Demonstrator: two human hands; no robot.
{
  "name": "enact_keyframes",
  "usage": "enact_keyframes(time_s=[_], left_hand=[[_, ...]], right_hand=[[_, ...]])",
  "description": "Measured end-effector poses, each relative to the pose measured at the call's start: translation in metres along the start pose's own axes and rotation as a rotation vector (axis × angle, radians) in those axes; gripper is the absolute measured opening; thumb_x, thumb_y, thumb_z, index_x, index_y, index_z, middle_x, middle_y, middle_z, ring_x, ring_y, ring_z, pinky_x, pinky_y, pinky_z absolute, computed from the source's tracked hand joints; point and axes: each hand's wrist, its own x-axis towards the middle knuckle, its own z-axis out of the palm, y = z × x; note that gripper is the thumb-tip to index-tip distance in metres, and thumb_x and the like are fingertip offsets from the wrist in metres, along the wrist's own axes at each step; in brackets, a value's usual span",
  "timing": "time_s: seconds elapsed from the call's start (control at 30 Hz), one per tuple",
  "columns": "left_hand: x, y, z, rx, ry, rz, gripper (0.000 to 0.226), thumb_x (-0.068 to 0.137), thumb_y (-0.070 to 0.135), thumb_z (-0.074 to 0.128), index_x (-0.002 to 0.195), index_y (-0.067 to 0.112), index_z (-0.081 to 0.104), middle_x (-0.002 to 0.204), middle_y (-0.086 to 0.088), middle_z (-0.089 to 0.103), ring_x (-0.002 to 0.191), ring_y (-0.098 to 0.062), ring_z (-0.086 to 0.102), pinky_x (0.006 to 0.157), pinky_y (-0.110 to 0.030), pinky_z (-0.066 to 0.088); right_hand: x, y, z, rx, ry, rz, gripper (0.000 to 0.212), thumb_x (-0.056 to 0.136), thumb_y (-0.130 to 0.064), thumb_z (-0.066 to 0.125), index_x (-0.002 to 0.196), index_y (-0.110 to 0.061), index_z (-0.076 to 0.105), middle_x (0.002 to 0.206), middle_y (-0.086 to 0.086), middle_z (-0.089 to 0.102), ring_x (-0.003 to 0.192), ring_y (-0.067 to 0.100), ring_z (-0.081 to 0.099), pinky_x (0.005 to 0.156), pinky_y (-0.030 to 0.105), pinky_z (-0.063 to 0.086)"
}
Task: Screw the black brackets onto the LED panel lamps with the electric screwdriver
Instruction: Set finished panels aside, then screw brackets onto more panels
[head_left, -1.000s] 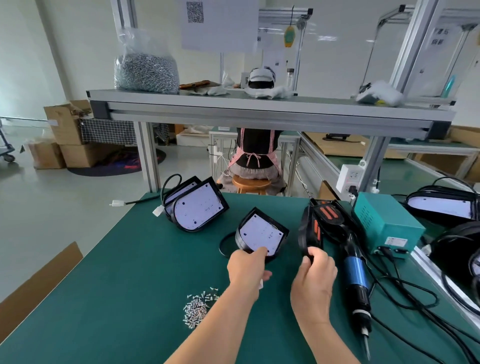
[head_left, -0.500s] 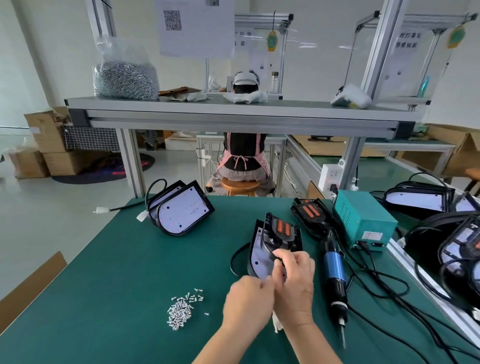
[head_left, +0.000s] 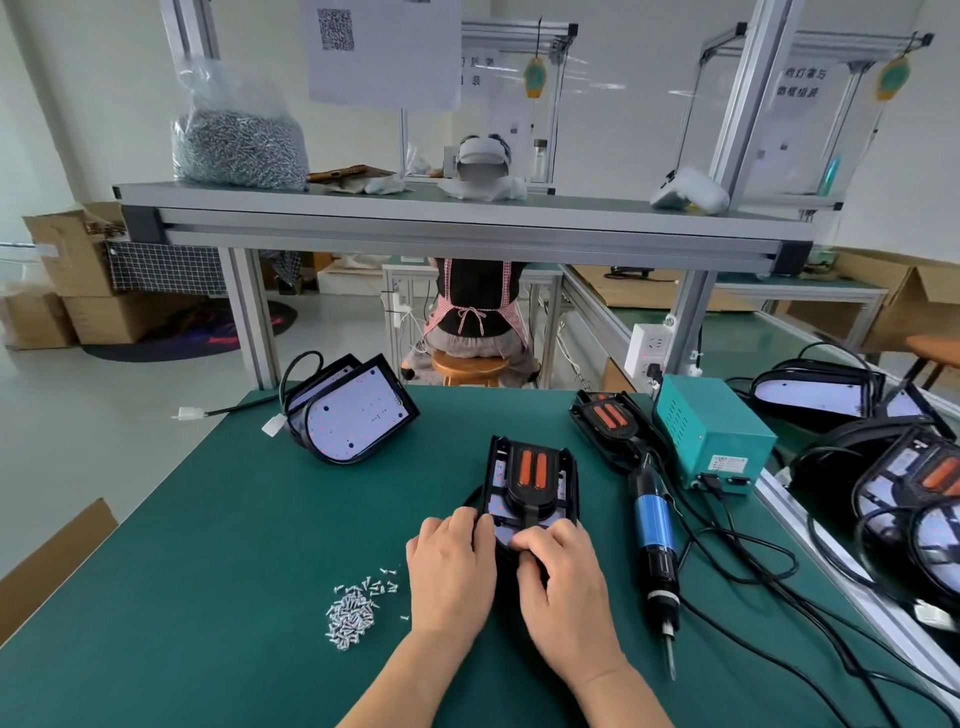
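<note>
Fingers of left hand (head_left: 451, 558), right hand (head_left: 563, 582) curled round LED lamp (head_left: 497, 508) (black bracket (head_left: 531, 498) atop)

Wooden stool (head_left: 470, 367), stacked cardboard boxes (head_left: 104, 318)

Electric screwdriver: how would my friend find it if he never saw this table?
Look at the green table, then right of the person's right hand. The electric screwdriver lies there, tip toward the near edge, nearer than the teal box. It is the only long thin tool, black with a blue band.
</note>
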Motion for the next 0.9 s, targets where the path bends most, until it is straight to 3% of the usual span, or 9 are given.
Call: enact_keyframes(time_s=[0.1,0.2,0.27,0.33,0.43,0.57,0.63,0.77,0.9], left_hand=[[-0.004,0.002,-0.002,0.015,-0.005,0.024,0.028,0.103,0.034,0.042,0.089,0.016,0.058,0.081,0.004,0.063,0.089,-0.022,0.047,0.08,-0.034,0.031],[-0.013,0.005,-0.004,-0.012,-0.026,0.028,0.027,0.103,0.036,0.044,0.09,0.015,0.055,0.079,0.002,0.06,0.088,-0.023,0.048,0.084,-0.034,0.034],[-0.023,0.008,-0.006,-0.074,-0.026,0.035,0.025,0.102,0.034,0.049,0.083,0.017,0.046,0.071,0.003,0.051,0.079,-0.024,0.043,0.08,-0.033,0.033],[-0.034,0.011,-0.008,-0.11,-0.023,0.023,0.027,0.1,0.033,0.053,0.081,0.017,0.041,0.068,0.005,0.044,0.074,-0.025,0.038,0.077,-0.033,0.032],[-0.051,0.011,-0.012,-0.14,-0.033,0.016,0.03,0.098,0.037,0.055,0.079,0.017,0.043,0.068,0.003,0.046,0.074,-0.022,0.042,0.075,-0.033,0.035],[-0.062,0.005,-0.018,-0.14,-0.036,0.045,0.033,0.095,0.043,0.058,0.079,0.017,0.048,0.062,0.004,0.046,0.071,-0.018,0.044,0.076,-0.028,0.033],[-0.062,0.004,-0.019,-0.133,-0.038,0.05,0.031,0.095,0.045,0.058,0.082,0.017,0.053,0.062,0.007,0.046,0.072,-0.017,0.046,0.08,-0.028,0.035],[-0.062,0.007,-0.019,-0.115,-0.026,0.032,0.032,0.096,0.044,0.057,0.081,0.017,0.05,0.063,0.004,0.05,0.076,-0.02,0.046,0.082,-0.032,0.036],[-0.061,0.008,-0.019,-0.078,-0.039,0.024,0.033,0.097,0.042,0.055,0.08,0.015,0.046,0.066,0.001,0.053,0.079,-0.023,0.046,0.083,-0.036,0.037]], right_hand=[[0.0,-0.001,-0.004,0.042,-0.041,0.033,0.03,0.09,0.003,0.064,0.107,-0.02,0.071,0.096,-0.01,0.058,0.096,0.016,0.052,0.091,0.029,0.046],[-0.002,0.001,-0.011,0.107,-0.099,0.116,0.042,0.092,-0.002,0.062,0.124,-0.03,0.061,0.101,-0.021,0.057,0.102,0.011,0.052,0.108,0.014,0.028],[-0.003,0.003,-0.019,0.168,-0.122,0.165,0.046,0.093,-0.006,0.063,0.118,-0.045,0.054,0.094,-0.018,0.058,0.094,0.007,0.056,0.094,0.013,0.037],[-0.005,0.006,-0.027,0.211,-0.14,0.184,0.046,0.093,-0.007,0.065,0.11,-0.049,0.055,0.088,-0.01,0.059,0.086,0.01,0.059,0.079,0.018,0.044],[-0.013,0.007,-0.036,0.235,-0.126,0.167,0.041,0.093,-0.006,0.067,0.109,-0.044,0.062,0.08,-0.007,0.058,0.08,0.014,0.059,0.073,0.014,0.043],[-0.024,0.003,-0.039,0.191,-0.062,0.111,0.035,0.092,-0.006,0.069,0.11,-0.036,0.069,0.081,-0.01,0.058,0.079,0.013,0.06,0.083,0.015,0.041],[-0.023,0.003,-0.038,0.135,-0.005,0.076,0.029,0.094,-0.003,0.067,0.108,-0.027,0.073,0.09,-0.015,0.058,0.092,0.011,0.061,0.082,0.014,0.044],[-0.022,0.002,-0.036,0.149,-0.054,0.135,0.026,0.097,-0.002,0.061,0.11,-0.019,0.075,0.119,-0.018,0.065,0.125,-0.006,0.053,0.102,0.01,0.039],[-0.027,0.001,-0.033,0.125,-0.047,0.152,0.029,0.095,0.0,0.062,0.115,-0.019,0.074,0.121,-0.014,0.068,0.124,-0.001,0.057,0.103,0.009,0.038]])
